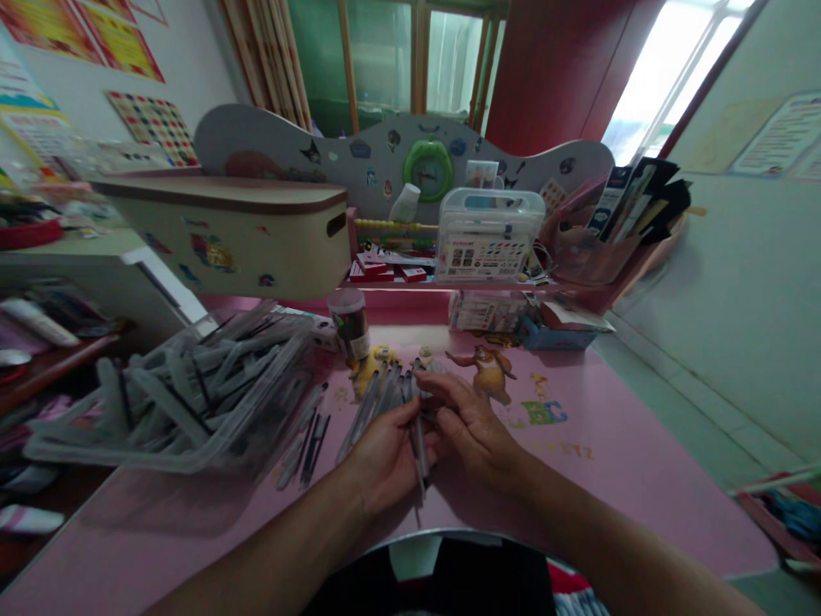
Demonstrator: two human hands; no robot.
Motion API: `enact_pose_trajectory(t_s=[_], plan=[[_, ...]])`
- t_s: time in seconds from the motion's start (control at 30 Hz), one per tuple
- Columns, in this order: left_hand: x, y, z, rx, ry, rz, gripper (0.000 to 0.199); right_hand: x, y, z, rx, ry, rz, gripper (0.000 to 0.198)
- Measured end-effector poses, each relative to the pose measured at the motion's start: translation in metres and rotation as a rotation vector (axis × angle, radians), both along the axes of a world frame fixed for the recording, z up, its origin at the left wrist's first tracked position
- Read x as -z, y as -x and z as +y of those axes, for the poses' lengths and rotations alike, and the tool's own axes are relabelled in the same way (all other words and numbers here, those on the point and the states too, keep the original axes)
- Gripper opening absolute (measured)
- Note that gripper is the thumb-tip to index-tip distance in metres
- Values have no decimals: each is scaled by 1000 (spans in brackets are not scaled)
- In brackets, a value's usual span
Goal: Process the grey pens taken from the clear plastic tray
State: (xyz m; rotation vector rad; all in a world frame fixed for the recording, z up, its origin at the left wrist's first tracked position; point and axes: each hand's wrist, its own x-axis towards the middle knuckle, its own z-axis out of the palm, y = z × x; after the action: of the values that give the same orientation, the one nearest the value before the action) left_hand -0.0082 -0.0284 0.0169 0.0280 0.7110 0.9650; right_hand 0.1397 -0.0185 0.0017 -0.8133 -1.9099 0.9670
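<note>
Over the front of the pink desk, my left hand (383,460) is half curled, palm up, around a few slim grey pens (420,449) with dark ends. My right hand (478,435) bends in from the other side, its fingers closed at the upper part of those pens; what its fingertips grip is partly hidden. Just beyond my left hand lies a row of translucent pens (369,404). Farther left, several dark and clear pens (313,449) rest beside a clear plastic bin (186,460) heaped with long translucent pieces.
A clear cup (350,323) stands at the desk's back. Above it, a shelf carries a lidded cream box (256,244), a clear carrying case (491,235), a green clock (428,169) and a pink holder (593,257). A blue box (558,335) sits at the back right.
</note>
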Motion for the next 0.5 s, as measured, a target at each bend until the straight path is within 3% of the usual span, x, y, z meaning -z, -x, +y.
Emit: enact_pose_trajectory(t_s=[0.1, 0.27, 0.37, 0.5], plan=[[0, 1, 0, 18, 26, 17, 26, -3, -1, 2, 62, 29, 86, 35], [-7, 10, 1, 117, 15, 79, 41, 1, -9, 17, 304, -45, 87, 29], [-23, 20, -2, 96, -115, 135, 41, 8, -15, 26, 392, 2, 27, 29], [-55, 42, -14, 10, -360, 243, 27, 15, -16, 29, 380, 17, 9, 26]])
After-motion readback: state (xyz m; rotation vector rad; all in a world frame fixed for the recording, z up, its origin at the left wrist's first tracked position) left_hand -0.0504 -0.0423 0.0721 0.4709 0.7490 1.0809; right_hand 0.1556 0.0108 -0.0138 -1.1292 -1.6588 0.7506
